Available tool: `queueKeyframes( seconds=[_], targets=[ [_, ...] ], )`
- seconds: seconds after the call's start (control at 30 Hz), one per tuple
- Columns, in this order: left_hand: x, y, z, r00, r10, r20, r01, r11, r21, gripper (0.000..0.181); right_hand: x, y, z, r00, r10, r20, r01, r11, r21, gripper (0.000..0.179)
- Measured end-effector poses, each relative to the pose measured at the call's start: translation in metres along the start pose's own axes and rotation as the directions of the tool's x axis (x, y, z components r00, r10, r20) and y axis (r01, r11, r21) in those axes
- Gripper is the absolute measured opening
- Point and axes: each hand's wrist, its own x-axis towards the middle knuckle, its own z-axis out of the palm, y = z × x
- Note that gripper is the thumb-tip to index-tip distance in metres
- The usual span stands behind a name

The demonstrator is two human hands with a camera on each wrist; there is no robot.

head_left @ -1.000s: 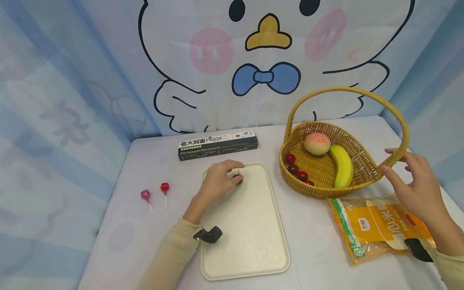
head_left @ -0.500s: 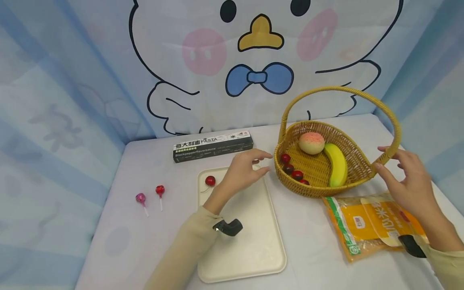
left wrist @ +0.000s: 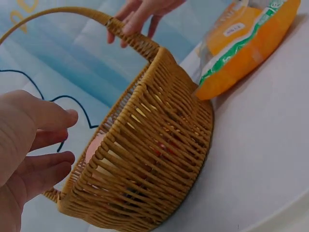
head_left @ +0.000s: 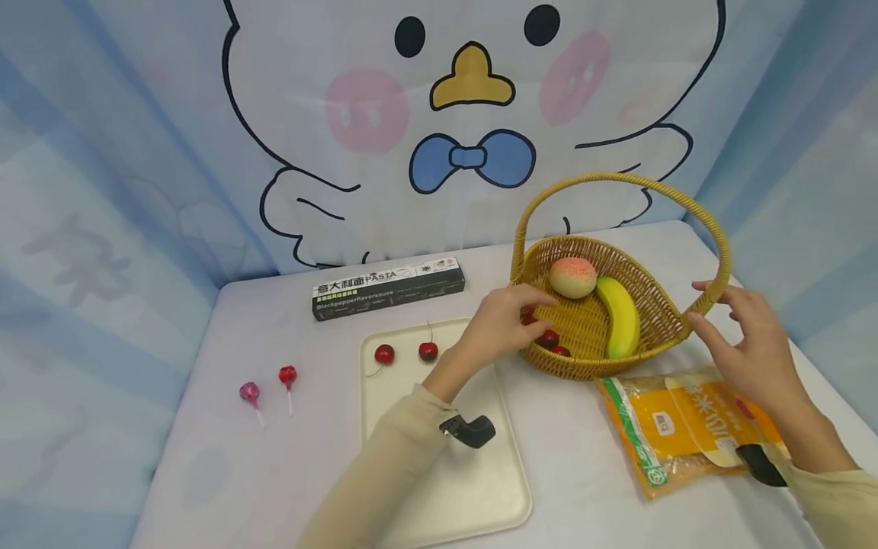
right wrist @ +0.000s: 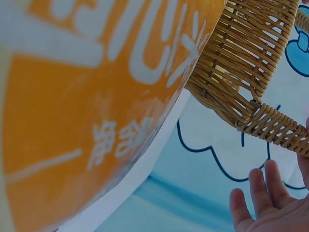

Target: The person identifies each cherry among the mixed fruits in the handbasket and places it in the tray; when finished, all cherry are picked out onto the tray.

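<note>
My left hand (head_left: pixel 504 324) hovers over the left side of the wicker basket (head_left: pixel 583 372), thumb and fingers apart with nothing between them. Under its fingertips lie several dark red cherries (head_left: pixel 548 338), partly hidden by the hand. A peach (head_left: pixel 572 277) and a banana (head_left: pixel 620 319) share the basket. On the right, my right hand (head_left: pixel 748 343) holds the base of the basket's handle (head_left: pixel 720 259) between thumb and fingers. Two more cherries rest on the cream tray (head_left: pixel 453 488): one cherry (head_left: pixel 385 354) near its far left corner, another cherry (head_left: pixel 428 351) beside it with its stem upright.
Behind the tray lies a black pasta box (head_left: pixel 388 290). A pink lollipop (head_left: pixel 250 393) and a red lollipop (head_left: pixel 288 375) lie on the left. An orange bag of grain (head_left: pixel 693 423) sits in front of the basket, under the right forearm.
The left hand let go of a cherry on the tray and moved right to the basket. Both tray cherries are now uncovered. The right hand stays at the handle; the view has shifted slightly.
</note>
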Motion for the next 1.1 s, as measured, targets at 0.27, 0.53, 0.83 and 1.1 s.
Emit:
queueKeyframes(
  seconds=[0.27, 0.53, 0.83, 1.1],
  targets=[
    [0.008, 0.012, 0.018, 0.996, -0.01, 0.089, 0.011, 1.0, -0.008, 0.031, -0.006, 0.002, 0.002, 1.0, -0.014, -0.003, 0.014, 1.0, -0.003, 0.048],
    [0.025, 0.021, 0.027, 0.982, -0.001, 0.189, -0.001, 1.0, 0.009, 0.037, -0.002, 0.003, 0.0, 0.999, -0.03, -0.029, 0.031, 0.999, 0.035, 0.047],
    [0.039, 0.029, 0.038, 0.902, -0.194, 0.386, 0.194, 0.98, 0.038, 0.078, -0.003, 0.005, 0.001, 0.999, -0.025, -0.02, 0.026, 1.0, 0.012, 0.047],
    [0.041, 0.039, 0.046, 0.854, -0.291, 0.431, 0.239, 0.956, 0.172, 0.087, -0.003, 0.004, 0.0, 1.0, -0.017, -0.018, 0.017, 1.0, 0.016, 0.048]
  ],
)
